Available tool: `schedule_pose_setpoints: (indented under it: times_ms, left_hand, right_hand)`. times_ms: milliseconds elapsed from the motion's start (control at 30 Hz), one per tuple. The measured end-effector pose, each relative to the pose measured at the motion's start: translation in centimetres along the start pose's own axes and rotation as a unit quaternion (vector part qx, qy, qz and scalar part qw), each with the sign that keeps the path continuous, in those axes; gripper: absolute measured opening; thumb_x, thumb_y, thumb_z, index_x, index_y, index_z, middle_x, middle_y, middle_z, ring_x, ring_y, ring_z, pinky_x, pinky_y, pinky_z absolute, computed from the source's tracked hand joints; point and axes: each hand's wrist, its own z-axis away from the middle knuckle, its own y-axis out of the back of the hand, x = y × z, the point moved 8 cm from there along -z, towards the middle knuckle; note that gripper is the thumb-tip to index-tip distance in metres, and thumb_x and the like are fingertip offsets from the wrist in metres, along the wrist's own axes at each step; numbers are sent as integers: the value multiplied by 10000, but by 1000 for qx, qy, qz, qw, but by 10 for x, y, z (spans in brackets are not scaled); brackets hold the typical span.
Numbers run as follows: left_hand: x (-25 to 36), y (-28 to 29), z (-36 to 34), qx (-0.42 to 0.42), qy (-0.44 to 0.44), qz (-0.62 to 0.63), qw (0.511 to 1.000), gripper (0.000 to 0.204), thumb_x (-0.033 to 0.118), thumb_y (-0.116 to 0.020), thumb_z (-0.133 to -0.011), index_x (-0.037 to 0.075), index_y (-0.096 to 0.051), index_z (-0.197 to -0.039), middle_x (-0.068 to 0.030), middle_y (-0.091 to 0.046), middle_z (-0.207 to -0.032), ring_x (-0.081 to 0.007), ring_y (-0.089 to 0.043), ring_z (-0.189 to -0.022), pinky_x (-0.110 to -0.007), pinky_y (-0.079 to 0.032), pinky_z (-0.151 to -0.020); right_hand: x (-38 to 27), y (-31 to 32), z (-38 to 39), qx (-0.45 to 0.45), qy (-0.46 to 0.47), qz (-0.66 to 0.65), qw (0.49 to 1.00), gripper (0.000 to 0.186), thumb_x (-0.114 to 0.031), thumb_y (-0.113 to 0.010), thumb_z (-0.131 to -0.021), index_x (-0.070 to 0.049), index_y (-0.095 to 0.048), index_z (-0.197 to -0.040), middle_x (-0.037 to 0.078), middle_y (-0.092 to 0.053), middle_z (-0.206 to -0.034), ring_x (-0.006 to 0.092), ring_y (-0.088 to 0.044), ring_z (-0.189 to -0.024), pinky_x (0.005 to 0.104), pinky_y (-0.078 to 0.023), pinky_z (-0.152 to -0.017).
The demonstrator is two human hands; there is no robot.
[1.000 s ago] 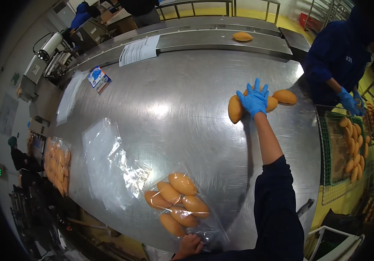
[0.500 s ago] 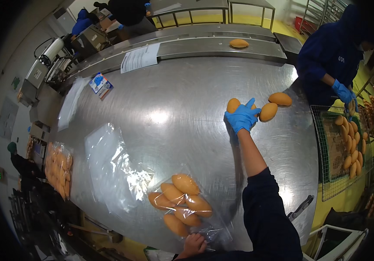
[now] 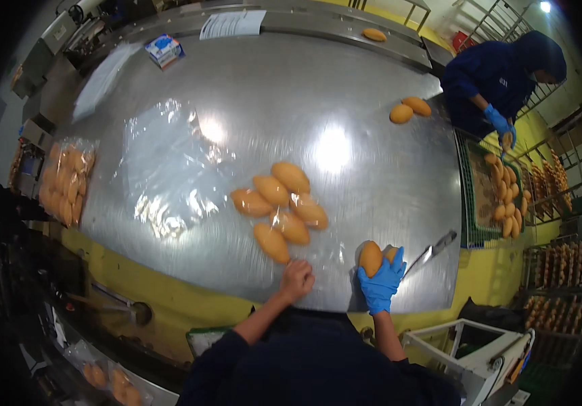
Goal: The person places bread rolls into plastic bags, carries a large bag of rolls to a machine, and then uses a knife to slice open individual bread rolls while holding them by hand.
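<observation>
My bare left hand (image 3: 296,279) is closed on the near edge of a clear plastic bag (image 3: 331,240). Several oval golden-brown bread rolls (image 3: 272,191) lie inside that bag on the steel table (image 3: 271,101). My blue-gloved right hand (image 3: 382,284) grips two loose rolls (image 3: 371,257) at the table's near right, to the right of the bag; the second is partly hidden under its fingers. Just beyond that hand lies a knife (image 3: 440,243). Farther up, two more rolls (image 3: 401,113) lie loose at the table's right.
Empty plastic bags (image 3: 162,155), a packed bag of rolls (image 3: 61,189), a small box (image 3: 164,51) and a printed sheet (image 3: 230,24) lie around the table. A co-worker (image 3: 490,74) in blue stands at right by a wire tray of rolls (image 3: 474,196). Racks (image 3: 562,264) stand behind.
My right hand has pulled back from the far right toward my body, bringing two rolls along and leaving two behind. My view has shifted, showing more of the near edge.
</observation>
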Motion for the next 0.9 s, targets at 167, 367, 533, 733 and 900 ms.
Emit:
schedule_pose_setpoints:
  times_ms: [167, 367, 533, 733, 900]
  left_hand:
    - [14, 19, -3, -16, -42, 72, 996, 137, 74, -576, -681, 42, -450, -637, -96, -445, -641, -291, -481, -620, -394, -366, -581]
    - [58, 42, -11, -99, -139, 43, 984, 113, 111, -566, -658, 54, -470, -644, -76, -453, -650, -276, -488, -639, -390, -368, -580]
    - [85, 53, -3, -68, -227, 39, 971, 104, 135, -559, -636, 53, -503, -668, -84, -459, -676, -285, -484, -657, -389, -396, -612]
    - [88, 38, 32, -41, -252, -55, 965, 169, 213, -598, -633, 72, -562, -718, -75, -524, -725, -253, -543, -718, -386, -430, -677]
    - [53, 19, 71, -4, -119, -237, 964, 380, 251, -637, -685, 72, -548, -1009, -80, -530, -1027, -240, -507, -936, -389, -408, -792]
  right_hand:
    - [5, 35, 67, -62, 40, -173, 982, 602, -324, -752, -622, -6, -575, -1102, 225, -244, -1461, 430, -293, -1285, 462, -335, -1027]
    - [-78, 38, 111, -247, 284, -200, 905, 644, -390, -737, -632, -29, -580, -1142, 231, -344, -1410, 422, -366, -1248, 446, -348, -1025]
    - [-115, -11, 82, -190, 322, -101, 922, 645, -422, -692, -673, -76, -553, -1199, 190, -371, -1408, 431, -415, -1208, 449, -370, -1014]
    - [-106, -96, 47, -187, 343, -173, 904, 586, -298, -601, -788, -136, -454, -1332, 177, -431, -1370, 341, -424, -1242, 425, -314, -1058]
    - [-150, -39, 83, -106, 437, 12, 893, 629, -225, -659, -751, -154, -450, -1340, 208, -298, -1437, 376, -297, -1323, 407, -273, -1089]
